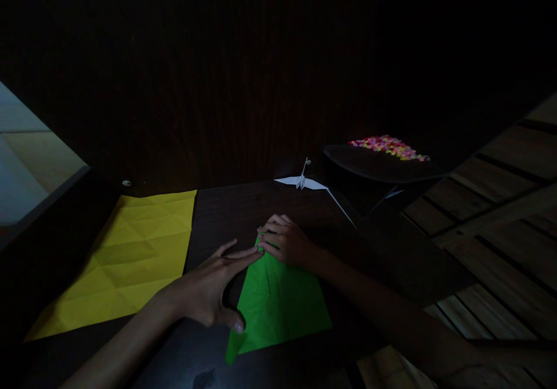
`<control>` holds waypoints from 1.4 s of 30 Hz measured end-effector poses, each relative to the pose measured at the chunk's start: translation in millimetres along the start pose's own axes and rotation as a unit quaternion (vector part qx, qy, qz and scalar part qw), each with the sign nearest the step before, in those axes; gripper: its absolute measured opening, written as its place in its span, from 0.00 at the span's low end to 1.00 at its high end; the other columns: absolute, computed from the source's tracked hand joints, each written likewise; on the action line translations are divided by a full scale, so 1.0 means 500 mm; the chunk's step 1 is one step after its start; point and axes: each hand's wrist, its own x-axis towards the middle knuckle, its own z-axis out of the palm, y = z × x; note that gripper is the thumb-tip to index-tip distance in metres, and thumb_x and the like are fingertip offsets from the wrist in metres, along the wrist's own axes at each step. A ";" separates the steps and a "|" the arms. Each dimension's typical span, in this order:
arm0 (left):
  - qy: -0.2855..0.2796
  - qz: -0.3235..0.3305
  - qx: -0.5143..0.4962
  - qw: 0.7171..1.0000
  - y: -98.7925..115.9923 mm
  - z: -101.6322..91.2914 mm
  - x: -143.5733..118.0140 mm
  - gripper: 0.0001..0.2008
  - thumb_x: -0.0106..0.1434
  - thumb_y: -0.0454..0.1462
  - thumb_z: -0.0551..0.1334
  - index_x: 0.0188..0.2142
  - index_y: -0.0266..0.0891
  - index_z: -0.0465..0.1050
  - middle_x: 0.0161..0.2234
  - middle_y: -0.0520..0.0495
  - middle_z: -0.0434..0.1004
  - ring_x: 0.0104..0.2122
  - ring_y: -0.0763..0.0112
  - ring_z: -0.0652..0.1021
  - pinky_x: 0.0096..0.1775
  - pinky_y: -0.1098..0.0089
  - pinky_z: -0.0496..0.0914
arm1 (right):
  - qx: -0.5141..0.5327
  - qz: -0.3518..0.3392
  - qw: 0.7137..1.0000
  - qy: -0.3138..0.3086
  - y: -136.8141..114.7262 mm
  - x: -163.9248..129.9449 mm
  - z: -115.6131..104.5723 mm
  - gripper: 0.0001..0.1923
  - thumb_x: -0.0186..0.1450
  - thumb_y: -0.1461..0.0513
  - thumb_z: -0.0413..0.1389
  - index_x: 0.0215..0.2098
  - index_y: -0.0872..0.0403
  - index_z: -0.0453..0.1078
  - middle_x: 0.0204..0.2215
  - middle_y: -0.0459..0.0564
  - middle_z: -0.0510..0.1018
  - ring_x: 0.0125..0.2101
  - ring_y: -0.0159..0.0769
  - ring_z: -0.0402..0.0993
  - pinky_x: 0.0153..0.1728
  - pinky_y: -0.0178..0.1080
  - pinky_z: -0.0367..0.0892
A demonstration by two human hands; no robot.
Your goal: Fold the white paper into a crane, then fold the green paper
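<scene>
Green paper (278,305) lying lower centre of frame. Left hand (213,287) pressing flat, fingers together, along its left edge; right hand (285,241) pinching its top tip. Risk: sheet sliding under pressure, crease running crooked.

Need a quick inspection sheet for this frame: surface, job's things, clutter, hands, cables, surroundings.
Surface: dark wooden table, dimly lit.
Job's things: green paper, folded to a point at its far end, lying flat.
Clutter: creased yellow sheet to the left; white paper crane behind; dark tray with small multicoloured pieces.
Hands: left hand flat on the green paper's left edge; right hand pressing its tip, fingers curled.
Cables: nothing seen.
Surroundings: dark wall panel; slatted wooden floor to the right.
</scene>
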 end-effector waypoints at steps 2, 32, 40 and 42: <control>-0.021 0.014 0.000 1.000 0.002 -0.001 -0.002 0.63 0.47 0.58 0.69 0.70 0.39 0.33 0.67 0.30 0.50 0.65 0.43 0.56 0.63 0.38 0.42 | 0.001 0.002 1.000 0.000 0.000 0.000 -0.001 0.07 0.67 0.60 0.58 0.37 0.54 0.77 0.41 0.51 0.81 0.42 0.40 0.69 0.41 0.43 0.60; 0.115 0.003 0.056 0.992 0.009 0.032 -0.006 0.17 0.71 0.34 0.53 0.58 0.43 0.68 0.55 0.43 0.76 0.54 0.62 0.75 0.55 0.57 0.67 | 0.001 0.015 1.000 -0.018 -0.009 -0.002 -0.011 0.17 0.66 0.57 0.57 0.51 0.54 0.74 0.53 0.52 0.77 0.53 0.51 0.64 0.48 0.52 0.63; 0.179 -0.020 0.142 0.973 -0.005 0.062 0.001 0.21 0.68 0.37 0.57 0.60 0.39 0.65 0.56 0.39 0.73 0.56 0.54 0.72 0.51 0.52 0.70 | -0.002 0.050 0.998 -0.030 -0.015 -0.002 -0.025 0.22 0.64 0.55 0.59 0.55 0.54 0.71 0.58 0.56 0.72 0.56 0.53 0.62 0.49 0.53 0.63; 0.169 -0.021 0.163 0.972 -0.003 0.059 0.000 0.20 0.69 0.37 0.56 0.60 0.39 0.66 0.57 0.39 0.73 0.56 0.53 0.72 0.51 0.51 0.70 | -0.018 0.079 0.996 -0.020 -0.015 0.000 -0.029 0.22 0.63 0.53 0.60 0.52 0.55 0.73 0.57 0.57 0.72 0.54 0.53 0.62 0.48 0.54 0.63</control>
